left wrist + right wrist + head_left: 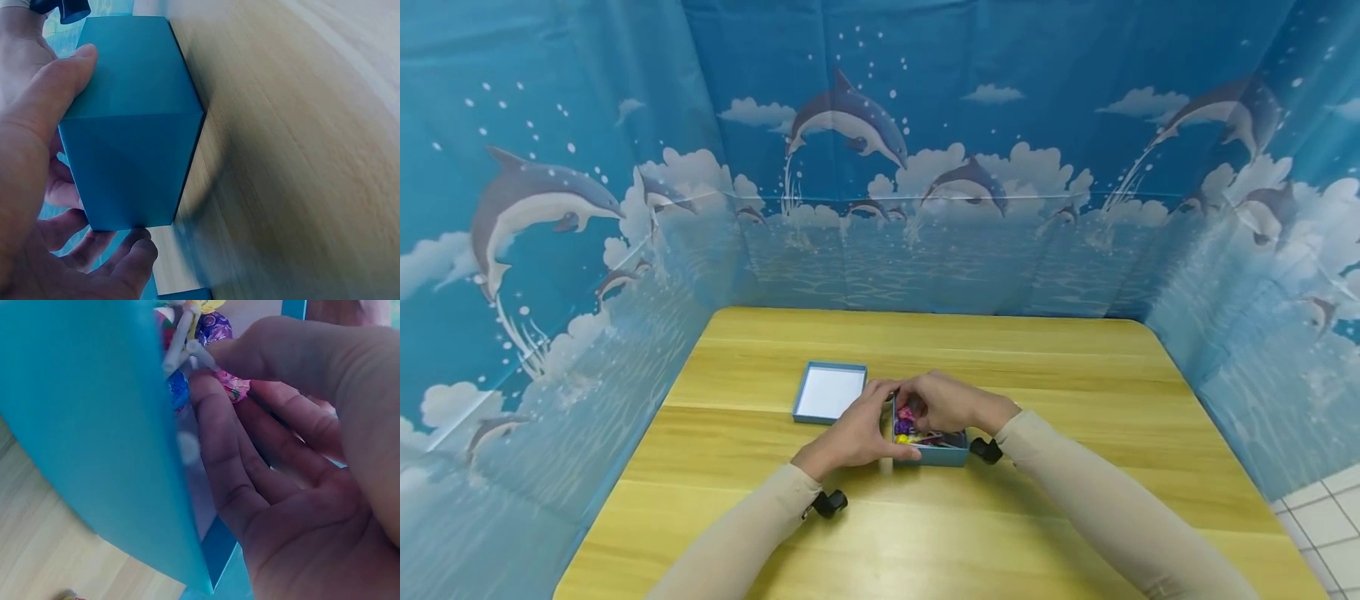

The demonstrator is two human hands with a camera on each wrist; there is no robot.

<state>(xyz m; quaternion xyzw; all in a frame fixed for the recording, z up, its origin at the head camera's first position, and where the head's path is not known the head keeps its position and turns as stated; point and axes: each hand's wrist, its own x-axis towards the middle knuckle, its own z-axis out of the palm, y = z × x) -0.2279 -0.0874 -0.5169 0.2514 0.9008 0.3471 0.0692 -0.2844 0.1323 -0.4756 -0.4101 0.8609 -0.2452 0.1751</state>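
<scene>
A blue box without its lid stands on the table, holding several lollipops in pink, purple, yellow and blue wrappers. My left hand grips the box's left side, its thumb on the near wall and its fingers around the far part. Inside the box, my right hand pinches a lollipop by its white stick between thumb and forefinger. Beside that stick show a pink wrapper, a purple wrapper and a blue wrapper. The fingers partly hide the contents.
The box's lid lies upturned on the wooden table, left of the box, showing its white inside. A small red and yellow thing is cut off at the right wrist view's lower edge. Dolphin-printed curtains surround the table.
</scene>
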